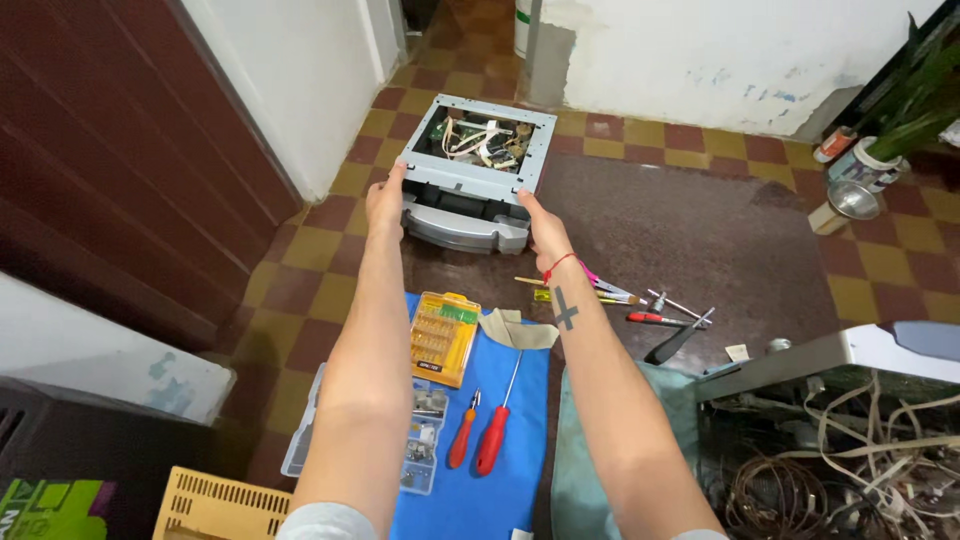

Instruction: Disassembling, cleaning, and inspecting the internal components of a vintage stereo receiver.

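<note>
Ideally, both hands, left hand [385, 200] and right hand [545, 230], are gripping the grey machine [478, 170] at its near corners evenly, fingers closed on its frame, upper centre of the frame, keeping it level above the floor [700, 230].

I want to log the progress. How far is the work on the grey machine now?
Done: the grey machine is open on top, wiring showing. In hand: left hand and right hand grip its near corners. Left: red screwdrivers and the bit set lie untouched on the blue mat.

Grey open device chassis [478, 170] w/ white cables inside; floor tiles [300, 250] checkered brown & yellow; blue mat [520, 440]; two red-handled screwdrivers [480, 435]; yellow bit case [445, 338]; red thread on right wrist [556, 266]; dark brown door [110, 150].
</note>
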